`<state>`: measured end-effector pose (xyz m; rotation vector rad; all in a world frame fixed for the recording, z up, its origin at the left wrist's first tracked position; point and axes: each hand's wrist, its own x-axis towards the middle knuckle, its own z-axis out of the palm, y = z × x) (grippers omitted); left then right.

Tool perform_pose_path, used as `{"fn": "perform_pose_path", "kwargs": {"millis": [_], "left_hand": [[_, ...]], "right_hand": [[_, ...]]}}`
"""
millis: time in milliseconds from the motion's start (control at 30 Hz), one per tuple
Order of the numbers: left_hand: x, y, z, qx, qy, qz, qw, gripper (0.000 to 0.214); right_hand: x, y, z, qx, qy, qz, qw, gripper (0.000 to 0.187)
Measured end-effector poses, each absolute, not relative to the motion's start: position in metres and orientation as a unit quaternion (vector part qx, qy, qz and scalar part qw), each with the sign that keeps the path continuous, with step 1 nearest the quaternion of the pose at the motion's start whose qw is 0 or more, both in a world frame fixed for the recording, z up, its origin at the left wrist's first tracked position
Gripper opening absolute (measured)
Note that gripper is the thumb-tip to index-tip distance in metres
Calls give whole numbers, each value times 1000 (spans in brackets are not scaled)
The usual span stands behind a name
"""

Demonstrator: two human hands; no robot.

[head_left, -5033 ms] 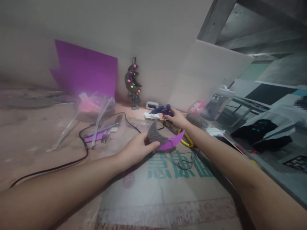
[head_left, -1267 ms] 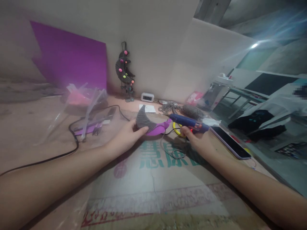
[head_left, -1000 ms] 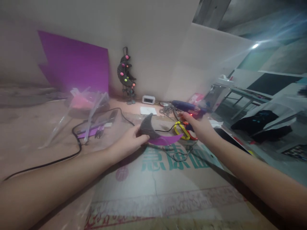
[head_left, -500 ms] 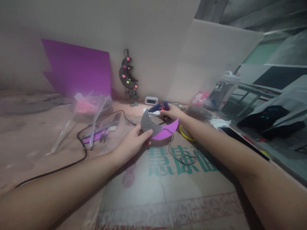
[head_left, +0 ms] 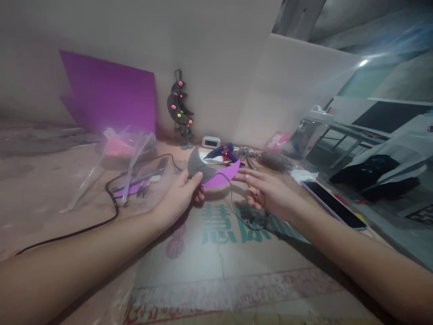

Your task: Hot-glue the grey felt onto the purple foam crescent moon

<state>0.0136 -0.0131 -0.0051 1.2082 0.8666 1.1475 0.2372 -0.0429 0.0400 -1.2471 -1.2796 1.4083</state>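
- Your left hand [head_left: 189,189] was closed on the moon shape [head_left: 210,177], with your thumb on the front and your fingers tucked behind.
- The moon shape was on your side of the white clock [head_left: 211,142], apart from it. Its left part was wrapped in grey cord [head_left: 231,195], and its right part was bare purple.
- Your right hand [head_left: 270,192] was about half open, fingers a bit bent, beside the bare tip. I could not tell if they touched it.
- The loose cord ran off the moon shape to a messy heap, farther from the clock.
- The glue gun [head_left: 219,151] was just in front of the clock, a bit to its right, with a red light on.
- I think you were partway through winding the cord. The next move seemed to call for picking up the loose cord and pulling it snug beside the last loop.
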Motion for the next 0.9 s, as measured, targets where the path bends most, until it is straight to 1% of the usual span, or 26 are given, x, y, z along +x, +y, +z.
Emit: {"fn": "perform_pose_path", "kwargs": {"millis": [67,133,167,233,300,367,467,533,667,900], "left_hand": [[13,-15,-3,525,367,489,593,28],[13,-18,1,532,373,482,588,30],[13,-18,2,530,380,478,588,30],[13,-19,3,528,383,466,598,30],[13,-17,2,543,372,450,603,29],[14,-16,0,574,364,427,596,27],[14,-16,-1,617,360,392,579,23],[15,-17,0,638,353,375,572,22],[14,-17,0,651,358,359,565,22],[14,-17,-3,668,327,327,583,21]], "right_hand": [[229,-52,36,-478,-497,617,379,40],[226,-55,34,-467,-525,650,291,31],[226,-55,35,-470,-552,643,245,29],[232,-55,41,-500,-623,572,188,32],[240,-55,53,-538,-689,443,198,32],[248,-56,65,-551,-728,334,232,30],[256,-55,75,-562,-742,248,269,31],[259,-52,75,-577,-743,202,272,31],[262,-43,68,-578,-760,143,261,31],[263,-36,56,-593,-736,134,299,27]]}}
